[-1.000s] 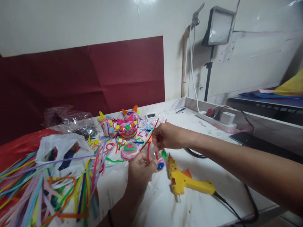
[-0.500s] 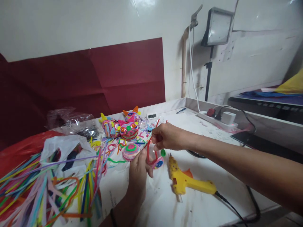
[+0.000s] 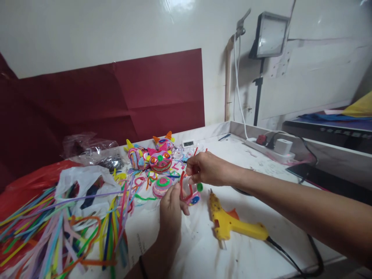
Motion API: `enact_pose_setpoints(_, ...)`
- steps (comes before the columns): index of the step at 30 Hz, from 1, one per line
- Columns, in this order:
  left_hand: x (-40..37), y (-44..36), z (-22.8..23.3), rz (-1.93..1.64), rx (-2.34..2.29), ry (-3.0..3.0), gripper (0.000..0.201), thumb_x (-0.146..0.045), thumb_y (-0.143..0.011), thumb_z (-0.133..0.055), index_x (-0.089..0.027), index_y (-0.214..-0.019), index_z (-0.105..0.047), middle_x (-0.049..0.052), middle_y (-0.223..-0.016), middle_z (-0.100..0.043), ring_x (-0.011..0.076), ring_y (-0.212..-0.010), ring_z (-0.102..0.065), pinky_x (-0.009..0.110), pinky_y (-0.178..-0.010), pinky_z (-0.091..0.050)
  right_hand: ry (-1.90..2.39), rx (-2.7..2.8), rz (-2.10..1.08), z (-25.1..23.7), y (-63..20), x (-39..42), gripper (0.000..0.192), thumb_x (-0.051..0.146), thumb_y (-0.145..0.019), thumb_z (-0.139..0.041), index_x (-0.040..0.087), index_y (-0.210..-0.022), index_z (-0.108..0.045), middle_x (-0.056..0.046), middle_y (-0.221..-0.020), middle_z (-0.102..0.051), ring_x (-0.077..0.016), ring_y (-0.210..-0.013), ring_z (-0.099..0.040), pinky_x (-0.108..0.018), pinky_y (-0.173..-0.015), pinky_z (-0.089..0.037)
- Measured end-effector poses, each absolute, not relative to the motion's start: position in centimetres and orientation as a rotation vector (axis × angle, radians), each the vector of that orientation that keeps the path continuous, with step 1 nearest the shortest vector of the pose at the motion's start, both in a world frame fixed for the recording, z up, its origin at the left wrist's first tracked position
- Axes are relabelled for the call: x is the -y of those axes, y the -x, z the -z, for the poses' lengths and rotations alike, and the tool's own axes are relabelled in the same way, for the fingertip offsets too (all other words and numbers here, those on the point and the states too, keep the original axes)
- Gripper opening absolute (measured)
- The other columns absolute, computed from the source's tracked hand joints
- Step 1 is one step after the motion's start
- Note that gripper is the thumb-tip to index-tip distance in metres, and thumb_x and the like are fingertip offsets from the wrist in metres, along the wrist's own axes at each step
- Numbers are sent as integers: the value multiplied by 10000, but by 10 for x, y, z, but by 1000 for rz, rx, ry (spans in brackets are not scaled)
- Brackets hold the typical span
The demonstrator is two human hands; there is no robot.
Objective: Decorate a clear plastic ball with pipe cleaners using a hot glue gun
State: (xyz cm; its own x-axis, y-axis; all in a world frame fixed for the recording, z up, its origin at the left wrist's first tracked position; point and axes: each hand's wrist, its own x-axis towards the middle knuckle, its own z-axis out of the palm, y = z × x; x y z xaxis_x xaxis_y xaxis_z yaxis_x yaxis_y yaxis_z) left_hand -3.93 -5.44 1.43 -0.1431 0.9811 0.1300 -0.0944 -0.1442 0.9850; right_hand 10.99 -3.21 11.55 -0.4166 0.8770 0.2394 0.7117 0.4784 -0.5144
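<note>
My left hand [image 3: 170,211] holds a small round craft piece [image 3: 194,199] with blue, pink and green coils, above the white table [image 3: 203,248]. A red pipe cleaner [image 3: 182,186] bends around that piece. My right hand [image 3: 205,168] pinches the upper part of the red pipe cleaner, just above and right of my left hand. Both hands hover a little left of a yellow glue gun [image 3: 232,224].
A heap of coloured pipe cleaners [image 3: 58,232] and a white plastic bag [image 3: 81,186] lie at the left. Finished colourful cat-face figures [image 3: 159,159] stand behind the hands. A power strip [image 3: 273,149], a lamp stand [image 3: 258,89] and a small clock [image 3: 188,143] sit at the back.
My left hand has turned and risen slightly, and the red pipe cleaner is bent more around the round piece. My right hand stays in nearly the same place.
</note>
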Motion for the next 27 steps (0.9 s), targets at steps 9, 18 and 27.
enact_pose_setpoints(9, 57, 40, -17, -1464, -1146, -1243, 265, -442, -809, -541, -180, -814, -582, -66, -548, -468, 59, -357, -405, 186, -372, -296, 1298, 2213, -434, -114, -108, 38, 161, 140, -651, -747, 181, -685, -595, 62, -579, -549, -95, -554, -493, -206, -519, -341)
enact_pose_setpoints(18, 60, 40, -20, -1482, -1110, -1347, 237, -415, -829, -548, -182, -823, -593, -22, -648, -569, 87, -481, -471, 206, -490, -384, 1369, 2055, -316, -109, -107, 50, 326, 143, -664, -759, 200, -935, -587, 40, -647, -634, -133, -598, -562, -231, -559, -348)
enact_pose_setpoints(27, 61, 40, -19, -1485, -1052, -1411, 225, -414, -833, -550, -195, -791, -584, -34, -601, -512, 114, -531, -468, 228, -542, -387, 1335, 1874, -423, -93, -111, 54, 148, 128, -658, -743, 179, -665, -604, 28, -596, -652, -124, -569, -596, -218, -554, -387)
